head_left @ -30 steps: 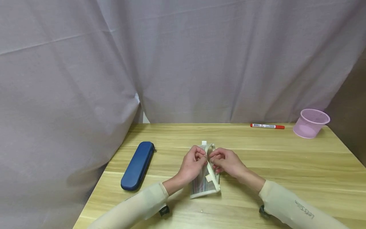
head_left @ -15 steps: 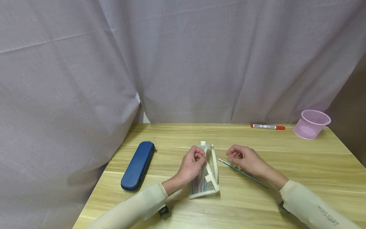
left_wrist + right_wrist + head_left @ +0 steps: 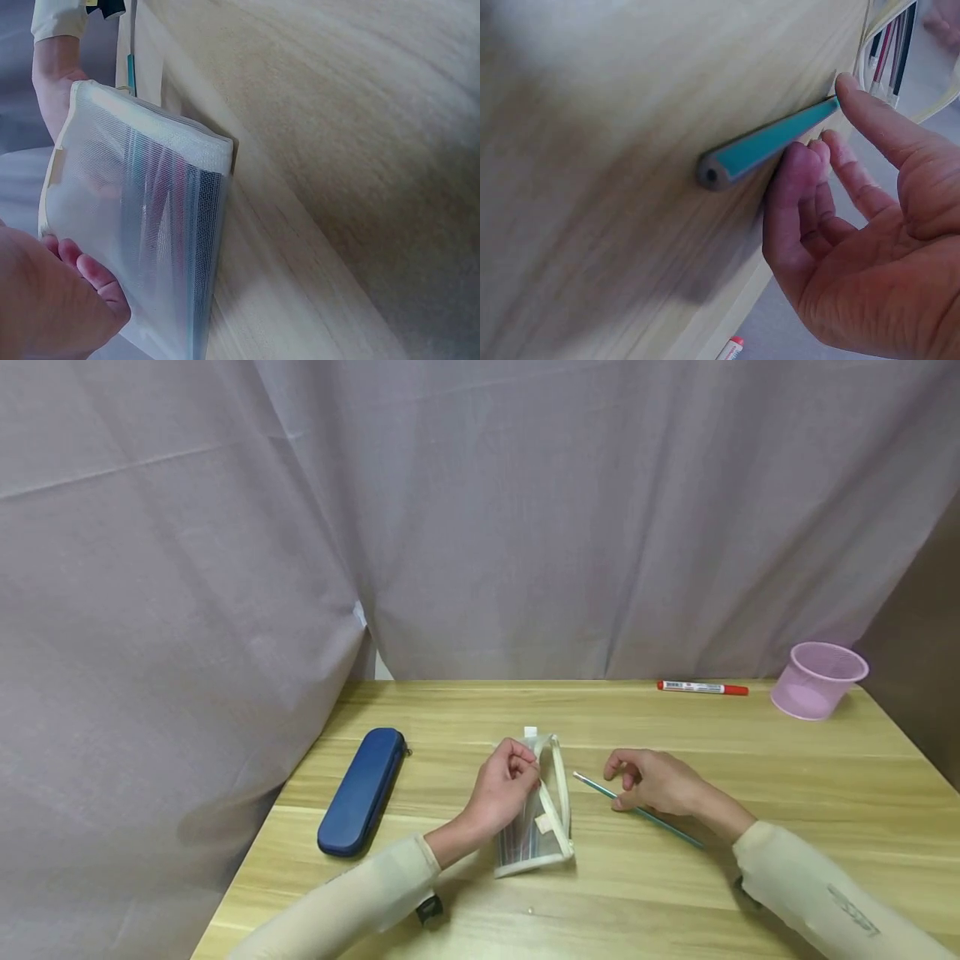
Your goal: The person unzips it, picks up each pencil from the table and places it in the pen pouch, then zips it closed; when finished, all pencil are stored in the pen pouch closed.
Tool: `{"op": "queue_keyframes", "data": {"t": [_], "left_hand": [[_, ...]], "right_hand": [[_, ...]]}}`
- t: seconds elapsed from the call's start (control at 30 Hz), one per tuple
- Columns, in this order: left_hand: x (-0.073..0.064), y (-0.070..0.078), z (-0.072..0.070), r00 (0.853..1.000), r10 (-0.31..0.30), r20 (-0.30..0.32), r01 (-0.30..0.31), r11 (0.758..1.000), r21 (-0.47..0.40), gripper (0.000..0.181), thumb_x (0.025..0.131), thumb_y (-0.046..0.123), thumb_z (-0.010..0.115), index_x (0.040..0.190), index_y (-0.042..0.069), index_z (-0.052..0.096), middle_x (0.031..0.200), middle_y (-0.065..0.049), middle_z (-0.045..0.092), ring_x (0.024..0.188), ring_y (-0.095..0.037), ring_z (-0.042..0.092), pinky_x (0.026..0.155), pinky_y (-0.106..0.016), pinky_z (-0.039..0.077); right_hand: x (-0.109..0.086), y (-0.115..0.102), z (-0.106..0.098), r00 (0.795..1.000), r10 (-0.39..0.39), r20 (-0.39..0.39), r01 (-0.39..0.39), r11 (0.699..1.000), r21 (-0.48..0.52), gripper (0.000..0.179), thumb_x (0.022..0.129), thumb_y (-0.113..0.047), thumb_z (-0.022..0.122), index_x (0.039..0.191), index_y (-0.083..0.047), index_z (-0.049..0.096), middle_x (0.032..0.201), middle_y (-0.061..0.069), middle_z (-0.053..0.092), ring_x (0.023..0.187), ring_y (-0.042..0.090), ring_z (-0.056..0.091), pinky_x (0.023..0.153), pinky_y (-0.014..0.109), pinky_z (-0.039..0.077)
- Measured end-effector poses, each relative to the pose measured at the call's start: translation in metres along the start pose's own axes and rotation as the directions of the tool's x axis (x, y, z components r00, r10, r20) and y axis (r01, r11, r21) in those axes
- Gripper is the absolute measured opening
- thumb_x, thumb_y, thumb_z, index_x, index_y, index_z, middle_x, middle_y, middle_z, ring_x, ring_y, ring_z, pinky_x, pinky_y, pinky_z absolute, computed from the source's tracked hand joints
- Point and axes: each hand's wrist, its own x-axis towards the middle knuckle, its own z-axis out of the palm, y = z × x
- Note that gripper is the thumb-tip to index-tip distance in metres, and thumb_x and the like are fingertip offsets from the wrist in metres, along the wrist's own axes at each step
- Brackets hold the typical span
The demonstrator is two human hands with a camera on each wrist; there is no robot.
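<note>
My left hand [image 3: 504, 785] pinches the cream zipper edge of a see-through mesh pencil pouch [image 3: 528, 843], whose mouth gapes toward the right. Inside the pouch, several dark, red and blue sticks [image 3: 161, 191] show through the mesh in the left wrist view. To its right, a teal pencil [image 3: 671, 827] lies slantwise on the table, its blunt, unsharpened end facing the right wrist camera. My right hand [image 3: 663, 782] is over the pencil, thumb at its near side and the loosely bent fingers beyond it, with a gap between thumb and fingers [image 3: 784, 180].
A blue zippered case [image 3: 362, 792] lies at the left of the wooden table [image 3: 600, 910]. At the back right are a red-capped marker [image 3: 701, 687] and a pink mesh pen holder [image 3: 817, 681]. Grey cloth [image 3: 487, 527] hangs behind the table.
My right hand has moved from the pouch's mouth to the right, and the pencil now lies in view there. Its thumb has come down to the pencil. My left hand stays on the pouch.
</note>
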Motion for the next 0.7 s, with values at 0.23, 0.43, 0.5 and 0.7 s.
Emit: {"op": "queue_keyframes", "data": {"t": [0.23, 0.43, 0.5, 0.7], "left_hand": [[0.0024, -0.0024, 0.0011, 1.0, 0.002, -0.006, -0.002, 1.0, 0.005, 0.013, 0.098, 0.004, 0.062, 0.111, 0.002, 0.06, 0.085, -0.004, 0.066, 0.076, -0.011, 0.063, 0.068, -0.017, 0.049], [0.0029, -0.0041, 0.002, 1.0, 0.005, -0.006, -0.005, 1.0, 0.005, 0.013, 0.098, 0.004, 0.063, 0.11, 0.002, 0.06, 0.085, -0.005, 0.066, 0.076, -0.012, 0.063, 0.068, -0.017, 0.049], [0.0027, -0.0039, 0.0022, 1.0, 0.005, -0.003, -0.005, 1.0, 0.003, 0.013, 0.098, 0.003, 0.062, 0.11, 0.002, 0.06, 0.085, -0.005, 0.066, 0.076, -0.012, 0.063, 0.068, -0.017, 0.049], [0.002, -0.0019, 0.0021, 1.0, -0.005, -0.002, 0.005, 1.0, 0.002, 0.012, 0.098, 0.004, 0.062, 0.11, 0.002, 0.06, 0.085, -0.004, 0.066, 0.076, -0.011, 0.064, 0.068, -0.017, 0.05]], "right_hand": [[0.0024, 0.0019, -0.0003, 1.0, -0.001, 0.006, 0.001, 1.0, 0.0, 0.029, 0.085, -0.015, 0.086, 0.108, -0.017, 0.069, 0.086, 0.002, 0.061, 0.054, 0.01, 0.049, 0.047, 0.022, 0.04], [0.0024, 0.0041, -0.001, 1.0, 0.007, 0.008, -0.007, 1.0, -0.001, 0.024, 0.087, -0.014, 0.083, 0.107, -0.018, 0.071, 0.084, 0.001, 0.063, 0.052, 0.01, 0.05, 0.047, 0.024, 0.043], [0.0023, 0.0043, -0.0012, 1.0, 0.006, 0.007, -0.006, 1.0, -0.004, 0.023, 0.087, -0.014, 0.083, 0.106, -0.018, 0.071, 0.082, 0.0, 0.063, 0.052, 0.01, 0.051, 0.047, 0.025, 0.044], [0.0038, 0.0038, -0.0011, 1.0, -0.004, 0.003, 0.004, 1.0, -0.013, 0.02, 0.088, -0.013, 0.081, 0.105, -0.017, 0.072, 0.078, -0.002, 0.064, 0.05, 0.011, 0.051, 0.047, 0.025, 0.044]]}}
